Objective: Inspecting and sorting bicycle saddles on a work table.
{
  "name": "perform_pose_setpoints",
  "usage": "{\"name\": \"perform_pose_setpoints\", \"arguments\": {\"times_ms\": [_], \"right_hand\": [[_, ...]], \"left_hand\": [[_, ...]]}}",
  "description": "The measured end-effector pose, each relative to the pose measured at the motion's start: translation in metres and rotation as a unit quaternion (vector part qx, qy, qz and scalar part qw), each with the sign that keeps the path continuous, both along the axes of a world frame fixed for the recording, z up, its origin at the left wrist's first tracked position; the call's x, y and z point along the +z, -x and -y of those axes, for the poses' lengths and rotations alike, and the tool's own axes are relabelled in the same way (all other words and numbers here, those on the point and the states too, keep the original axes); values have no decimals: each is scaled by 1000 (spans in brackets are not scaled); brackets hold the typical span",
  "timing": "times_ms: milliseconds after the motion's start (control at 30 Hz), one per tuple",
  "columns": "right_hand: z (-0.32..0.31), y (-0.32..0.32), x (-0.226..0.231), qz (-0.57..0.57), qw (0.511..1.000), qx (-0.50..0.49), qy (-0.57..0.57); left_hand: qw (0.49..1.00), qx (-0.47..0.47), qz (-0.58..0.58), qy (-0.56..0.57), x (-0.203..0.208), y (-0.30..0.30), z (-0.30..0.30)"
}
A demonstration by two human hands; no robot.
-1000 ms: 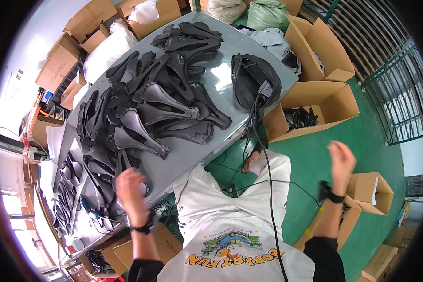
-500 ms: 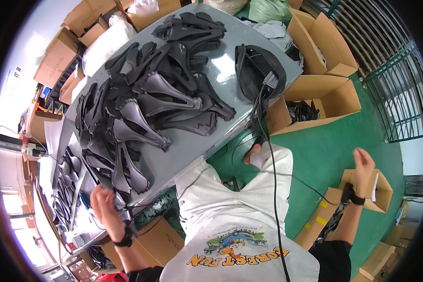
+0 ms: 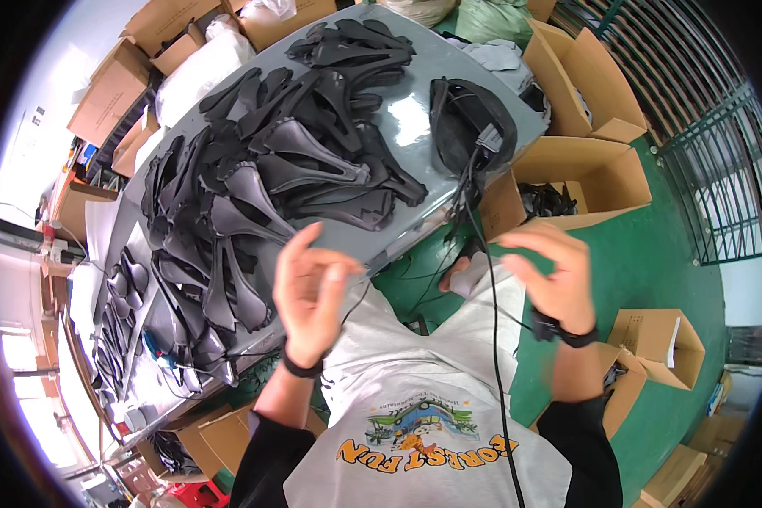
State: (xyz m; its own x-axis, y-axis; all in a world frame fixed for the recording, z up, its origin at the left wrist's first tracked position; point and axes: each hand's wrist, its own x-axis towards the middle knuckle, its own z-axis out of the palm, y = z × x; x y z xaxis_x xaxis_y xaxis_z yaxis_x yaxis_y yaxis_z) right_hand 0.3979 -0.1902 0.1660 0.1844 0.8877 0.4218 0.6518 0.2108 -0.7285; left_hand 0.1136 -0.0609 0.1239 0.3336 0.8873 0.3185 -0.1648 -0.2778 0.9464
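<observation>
In the head view there are two bare hands, both empty. The left hand [image 3: 309, 292] is half open, thumb apart from loosely bent fingers, in front of the near edge of the grey table [image 3: 411, 118]. The right hand [image 3: 559, 275] is well apart from it, above the right leg of the pale trousers [image 3: 372, 339], fingers slightly curled and thumb free, gripping nothing. Each wrist wears one dark band.

The dark saddle-shaped pieces [image 3: 305, 152] lie on the table, ahead of the left hand and to its left. They form one large heap and one smaller heap [image 3: 347, 51] toward the far end; I make it at least ten pieces in the large heap, probably more, since they overlap heavily. One black rounded bag [image 3: 453, 127] sits near the table's right corner, and one long black cable [image 3: 497, 356] hangs over the trousers. Two large open cartons stand beyond the table's right side: an upper carton [image 3: 614, 93] and a lower carton [image 3: 614, 173], the latter holding dark items.

The table's near edge slants from lower left to upper right. A bare strip runs between the large heap and that edge, and a shiny bare patch separates heap and bag. Open green floor [image 3: 660, 262] spreads right of the right hand.
</observation>
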Motion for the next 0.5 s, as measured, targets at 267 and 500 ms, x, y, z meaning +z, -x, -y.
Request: {"name": "perform_pose_setpoints", "arguments": {"times_ms": [267,500], "right_hand": [[236,-179,-80,89,867,-460,168],[79,-84,-48,-98,935,-335,61]], "left_hand": [[931,327,-160,5,-24,257,-12],[976,205,-72,31,-2,85,-27]]}}
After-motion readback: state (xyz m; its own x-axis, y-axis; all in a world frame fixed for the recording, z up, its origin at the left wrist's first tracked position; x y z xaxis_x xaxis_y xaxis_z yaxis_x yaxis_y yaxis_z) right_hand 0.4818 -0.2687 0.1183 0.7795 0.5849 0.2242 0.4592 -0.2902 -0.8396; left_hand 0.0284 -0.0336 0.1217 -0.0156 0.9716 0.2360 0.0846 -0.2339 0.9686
